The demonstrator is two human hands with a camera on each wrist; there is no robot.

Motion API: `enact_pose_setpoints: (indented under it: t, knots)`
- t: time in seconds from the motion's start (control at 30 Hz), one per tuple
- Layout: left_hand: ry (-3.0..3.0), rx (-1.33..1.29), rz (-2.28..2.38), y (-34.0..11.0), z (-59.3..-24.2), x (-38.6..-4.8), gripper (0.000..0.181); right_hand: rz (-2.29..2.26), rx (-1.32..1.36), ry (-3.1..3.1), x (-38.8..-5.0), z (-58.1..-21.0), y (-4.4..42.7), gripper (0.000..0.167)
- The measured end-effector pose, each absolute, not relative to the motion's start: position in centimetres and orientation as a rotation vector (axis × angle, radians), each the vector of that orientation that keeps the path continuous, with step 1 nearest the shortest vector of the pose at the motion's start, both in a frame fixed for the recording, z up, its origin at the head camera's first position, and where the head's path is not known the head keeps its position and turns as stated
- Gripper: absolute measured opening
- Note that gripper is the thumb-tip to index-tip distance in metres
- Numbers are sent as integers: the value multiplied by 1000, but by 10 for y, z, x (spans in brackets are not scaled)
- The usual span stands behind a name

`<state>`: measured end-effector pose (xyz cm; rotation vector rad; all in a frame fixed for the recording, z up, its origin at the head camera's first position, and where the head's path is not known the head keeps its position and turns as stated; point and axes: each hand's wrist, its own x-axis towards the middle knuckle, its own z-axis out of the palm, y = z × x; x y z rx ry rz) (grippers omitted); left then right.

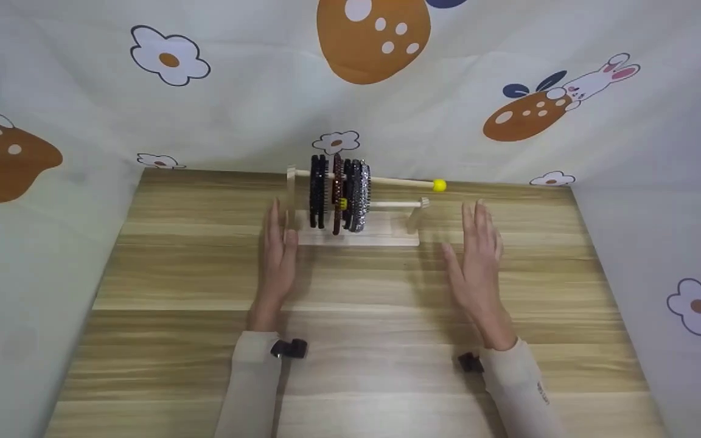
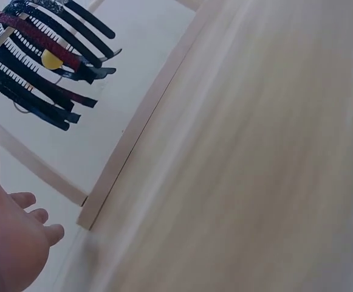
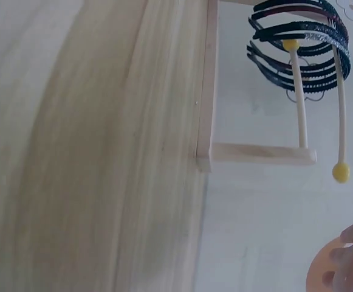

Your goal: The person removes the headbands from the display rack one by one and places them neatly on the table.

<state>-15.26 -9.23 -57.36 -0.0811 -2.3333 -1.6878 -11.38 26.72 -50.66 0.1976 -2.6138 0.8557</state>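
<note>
A pale wooden rack (image 1: 356,238) stands at the back of the table. From its upper rod (image 1: 399,182), tipped with a yellow ball (image 1: 440,185), hang several headbands (image 1: 317,193): black ones on the left, a dark red one (image 1: 337,213) in the middle, black and silver glittery ones (image 1: 361,198) on the right. A lower rod (image 1: 396,204) also carries a yellow ball. Beside the rack's left end is my left hand (image 1: 278,258), fingers straight; whether it touches the wood I cannot tell. My right hand (image 1: 477,258) is held apart from the rack's right end, fingers extended, holding nothing.
The wood-grain table (image 1: 350,340) runs back to a pale cloth (image 1: 253,109) printed with flowers, rabbits and orange shapes. Cloth walls also rise on the left and right. A small black camera (image 1: 289,348) sits at each wrist.
</note>
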Motion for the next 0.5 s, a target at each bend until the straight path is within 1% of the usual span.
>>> enact_pose_setpoints:
  t: [0.17,0.3,0.4,0.5]
  knots:
    - [-2271,-95,-1802,-88,-580,-152,77,907,202,-2557,-113,-505,256,91]
    - [-2250,-96,-1859,-86,-582,-152,86,1001,196,-2471,-111,-506,245,89]
    - [-2254,-84,-1887,-85,-582,-151,91,1079,198,-2409,-110,-506,237,85]
    - [-2262,-79,-1905,-83,-583,-151,88,1142,194,-2365,-109,-506,230,76]
